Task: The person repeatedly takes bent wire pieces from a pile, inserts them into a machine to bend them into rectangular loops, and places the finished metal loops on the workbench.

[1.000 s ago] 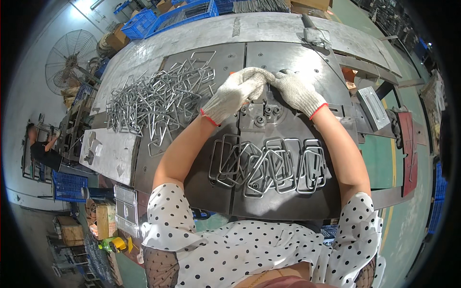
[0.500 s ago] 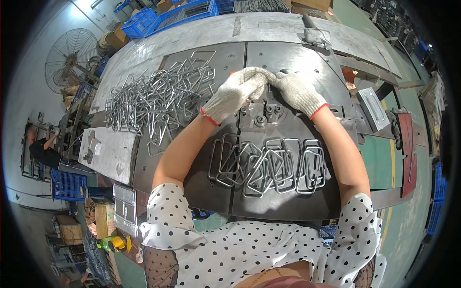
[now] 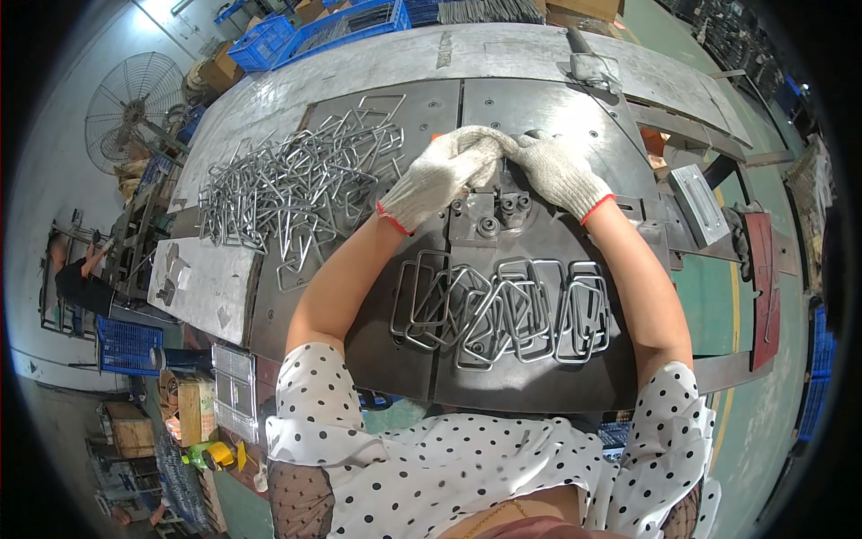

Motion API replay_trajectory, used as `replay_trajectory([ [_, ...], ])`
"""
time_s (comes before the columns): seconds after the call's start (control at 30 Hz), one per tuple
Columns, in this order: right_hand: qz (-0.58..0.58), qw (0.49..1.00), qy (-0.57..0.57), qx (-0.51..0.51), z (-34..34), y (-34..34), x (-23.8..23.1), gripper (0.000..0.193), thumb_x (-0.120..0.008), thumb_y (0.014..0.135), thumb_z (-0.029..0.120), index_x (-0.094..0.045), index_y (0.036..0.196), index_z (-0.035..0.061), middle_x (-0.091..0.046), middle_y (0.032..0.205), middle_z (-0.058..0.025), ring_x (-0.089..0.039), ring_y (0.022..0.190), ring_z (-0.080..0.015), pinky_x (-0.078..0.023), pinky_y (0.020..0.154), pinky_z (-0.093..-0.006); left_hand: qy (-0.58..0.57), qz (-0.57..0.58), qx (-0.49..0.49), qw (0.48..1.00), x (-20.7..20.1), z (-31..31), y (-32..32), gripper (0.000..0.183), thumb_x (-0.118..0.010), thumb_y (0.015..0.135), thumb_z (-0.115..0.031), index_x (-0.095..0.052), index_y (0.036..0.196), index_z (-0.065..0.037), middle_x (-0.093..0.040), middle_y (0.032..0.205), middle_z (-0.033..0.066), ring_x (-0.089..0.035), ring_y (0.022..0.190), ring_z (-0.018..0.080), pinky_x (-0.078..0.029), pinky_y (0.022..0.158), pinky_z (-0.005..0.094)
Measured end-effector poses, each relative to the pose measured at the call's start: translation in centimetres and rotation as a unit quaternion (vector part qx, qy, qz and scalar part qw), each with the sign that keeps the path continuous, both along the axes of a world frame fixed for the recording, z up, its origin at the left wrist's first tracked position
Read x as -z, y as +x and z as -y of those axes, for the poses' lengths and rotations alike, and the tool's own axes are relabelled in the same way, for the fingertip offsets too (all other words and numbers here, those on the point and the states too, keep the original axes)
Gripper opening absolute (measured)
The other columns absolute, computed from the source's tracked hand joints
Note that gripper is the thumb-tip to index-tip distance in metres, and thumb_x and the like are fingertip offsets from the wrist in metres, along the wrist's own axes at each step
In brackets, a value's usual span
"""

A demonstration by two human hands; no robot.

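My left hand (image 3: 449,171), in a white knit glove with a red cuff, has its fingers curled. My right hand (image 3: 558,175), gloved the same way, meets it fingertip to fingertip. What the fingers hold is hidden; a dark rounded end shows behind the right hand's fingers. Just below my hands sits a small steel bending fixture (image 3: 489,220) with round posts, fixed to the steel tabletop (image 3: 359,373). Nearer to me lies a row of bent wire frames (image 3: 503,310), overlapping one another. To the left is a tangled heap of bent wire pieces (image 3: 287,180).
A grey metal block (image 3: 699,205) stands off the table's right side, near a red metal plate (image 3: 761,287). Blue crates (image 3: 337,36) line the far edge. A tool with a dark handle (image 3: 576,40) lies at the back right. A person (image 3: 79,278) works at far left.
My hands stay together over the fixture with almost no movement. At far left, the other person's arms have shifted slightly.
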State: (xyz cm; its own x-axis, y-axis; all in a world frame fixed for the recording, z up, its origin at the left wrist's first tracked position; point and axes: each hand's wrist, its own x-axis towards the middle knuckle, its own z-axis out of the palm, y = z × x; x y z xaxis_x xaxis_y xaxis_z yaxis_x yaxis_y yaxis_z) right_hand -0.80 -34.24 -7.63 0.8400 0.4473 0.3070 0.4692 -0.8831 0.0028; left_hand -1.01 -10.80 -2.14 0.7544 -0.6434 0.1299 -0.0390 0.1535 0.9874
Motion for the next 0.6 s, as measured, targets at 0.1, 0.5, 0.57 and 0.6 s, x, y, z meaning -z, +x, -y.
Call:
replay_trajectory([
  [0.1,-0.008,1.0,0.001,0.005,-0.1,-0.2,-0.3,0.041,-0.052,0.099,0.016,-0.067,0.136,0.0164,-0.07,0.122,-0.01,-0.067,0.114,-0.0321,-0.056,0.092,-0.0479,-0.002,-0.001,0.008,1.0,0.0,0.0,0.0,0.024,-0.053,0.109,-0.011,-0.069,0.121,0.001,-0.058,0.08,-0.0031,-0.043,0.064,0.004,-0.033,0.055,0.0213],
  [0.5,-0.064,0.998,0.027,0.009,-0.1,-0.4,-1.1,0.045,-0.055,0.096,0.012,-0.066,0.139,0.0185,-0.069,0.127,-0.0089,-0.064,0.12,-0.0327,-0.053,0.097,-0.0492,0.002,0.005,0.007,1.0,-0.2,-0.2,-0.1,0.026,-0.053,0.109,-0.01,-0.068,0.123,0.004,-0.058,0.081,-0.002,-0.045,0.066,0.0046,-0.035,0.057,0.0214],
  [0.57,-0.053,0.998,0.035,0.004,0.7,0.0,-0.4,0.045,-0.055,0.096,0.013,-0.066,0.14,0.0193,-0.069,0.128,-0.0089,-0.063,0.122,-0.0327,-0.053,0.098,-0.0494,0.005,0.008,0.009,1.0,-0.5,0.3,-0.3,0.026,-0.053,0.109,-0.011,-0.068,0.124,0.005,-0.058,0.081,-0.0019,-0.045,0.066,0.0047,-0.035,0.058,0.0215],
  [0.6,-0.041,0.998,0.043,-0.003,1.1,0.1,0.0,0.046,-0.055,0.096,0.013,-0.066,0.14,0.0202,-0.068,0.128,-0.0089,-0.063,0.123,-0.0326,-0.052,0.099,-0.0496,0.003,0.006,0.012,1.0,-0.7,0.5,-0.4,0.027,-0.053,0.109,-0.011,-0.068,0.124,0.005,-0.058,0.081,-0.0021,-0.045,0.067,0.0048,-0.035,0.058,0.0215],
])
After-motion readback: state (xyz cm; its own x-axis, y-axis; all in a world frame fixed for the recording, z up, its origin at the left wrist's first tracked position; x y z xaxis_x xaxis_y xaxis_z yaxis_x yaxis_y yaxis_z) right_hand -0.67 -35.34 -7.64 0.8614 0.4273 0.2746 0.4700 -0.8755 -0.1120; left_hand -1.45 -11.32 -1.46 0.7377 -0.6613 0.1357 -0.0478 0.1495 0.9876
